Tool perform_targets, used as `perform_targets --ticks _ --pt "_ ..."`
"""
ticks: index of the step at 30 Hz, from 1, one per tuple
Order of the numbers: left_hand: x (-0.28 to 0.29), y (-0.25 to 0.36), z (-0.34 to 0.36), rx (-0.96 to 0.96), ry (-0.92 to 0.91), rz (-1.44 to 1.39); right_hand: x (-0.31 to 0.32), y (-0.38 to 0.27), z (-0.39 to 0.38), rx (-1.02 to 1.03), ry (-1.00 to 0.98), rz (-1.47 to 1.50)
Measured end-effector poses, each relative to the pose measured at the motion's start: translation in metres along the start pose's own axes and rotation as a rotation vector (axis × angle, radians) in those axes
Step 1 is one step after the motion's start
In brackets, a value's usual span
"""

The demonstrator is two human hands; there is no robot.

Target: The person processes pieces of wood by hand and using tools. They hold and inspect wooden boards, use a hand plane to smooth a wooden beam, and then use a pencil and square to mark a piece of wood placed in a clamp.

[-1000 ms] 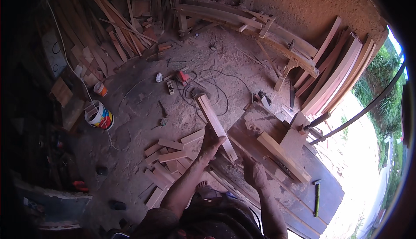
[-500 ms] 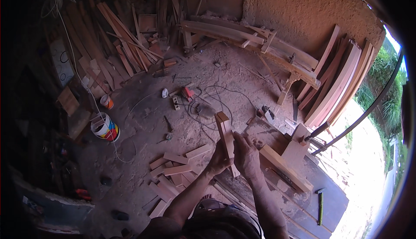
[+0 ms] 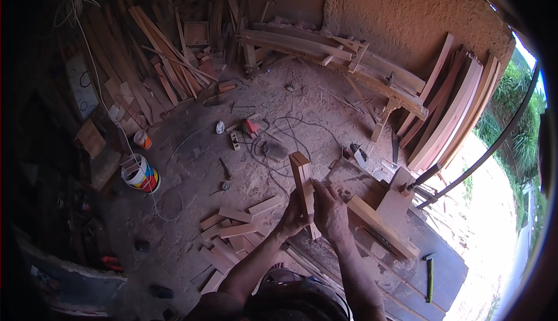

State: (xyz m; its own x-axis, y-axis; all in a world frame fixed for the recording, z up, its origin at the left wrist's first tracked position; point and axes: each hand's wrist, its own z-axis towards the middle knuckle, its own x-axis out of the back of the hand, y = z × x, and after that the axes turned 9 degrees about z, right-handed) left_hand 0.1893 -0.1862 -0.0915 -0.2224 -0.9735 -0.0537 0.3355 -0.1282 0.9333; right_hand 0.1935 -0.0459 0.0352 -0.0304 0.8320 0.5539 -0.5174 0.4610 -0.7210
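My left hand (image 3: pixel 294 218) is wrapped around the lower part of a short wooden block (image 3: pixel 301 177), held upright and slightly tilted in front of me. A lengthwise line on its face may be a joint between two pieces. My right hand (image 3: pixel 330 209) is closed against the block's right edge, with the thumb and finger side touching it; the fingertips are partly hidden. Below and left of my left hand lies a pile of cut wooden blocks (image 3: pixel 237 228). To the right of my right hand, a thicker wooden beam (image 3: pixel 383 227) rests on the workbench (image 3: pixel 444 271).
A hammer with a green handle (image 3: pixel 430 280) lies on the bench. Cables (image 3: pixel 285 124) and a red tool (image 3: pixel 250 127) are on the dusty floor. A paint bucket (image 3: pixel 140 173) stands left. Boards (image 3: pixel 447 114) lean at the wall beside a long wooden bench (image 3: pixel 325 53).
Both hands keep nearly the same grip and place on the block. The view has shifted very slightly.
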Motion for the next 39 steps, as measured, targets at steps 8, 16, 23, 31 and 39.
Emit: perform_targets --ticks 8,16,23,31,39 --pt "-0.004 -0.007 -0.001 0.013 0.005 0.064 0.011 -0.012 0.004 -0.062 0.036 -0.030" --pt "-0.011 -0.011 -0.008 0.042 -0.007 0.152 0.043 -0.048 0.038 -0.060 0.147 -0.019" --pt "-0.008 -0.011 -0.004 0.037 0.009 0.127 0.062 0.000 -0.026 -0.031 0.234 0.040" --pt "-0.040 0.011 0.030 0.186 0.093 0.143 0.028 0.089 -0.207 -0.471 -0.201 -0.161" --pt "-0.114 -0.027 0.043 0.094 0.033 0.234 0.043 0.108 -0.243 -0.458 -0.146 -0.260"
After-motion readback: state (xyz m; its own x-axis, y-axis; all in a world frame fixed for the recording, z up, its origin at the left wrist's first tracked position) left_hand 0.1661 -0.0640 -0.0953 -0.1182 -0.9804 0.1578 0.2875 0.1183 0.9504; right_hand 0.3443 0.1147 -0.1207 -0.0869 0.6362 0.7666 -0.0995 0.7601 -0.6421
